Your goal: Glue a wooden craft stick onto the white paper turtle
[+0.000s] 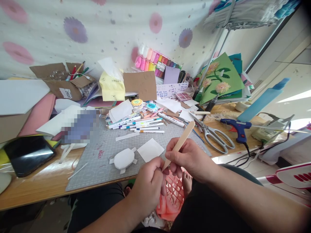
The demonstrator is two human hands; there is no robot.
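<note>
Background behind the table is filled by a white hanging (pixel 107 38), printed with pink and purple flowers and small grey specks; soft folds are noted in it. A wooden table (pixel 36 191) is set against it, its grain light brown and its surface glossy. At upper right, a metal pole (pixel 220 35) is seen slanting upward, with bundled white and blue fabric (pixel 250 14) above. Beyond, a pale wall (pixel 293 81) is crossed by a dark diagonal strip (pixel 269 44). Pale floor (pixel 255 171) is visible below the table at right. Bright reflections are observed on the right-hand wall; sheen is recorded on the tabletop at left.
</note>
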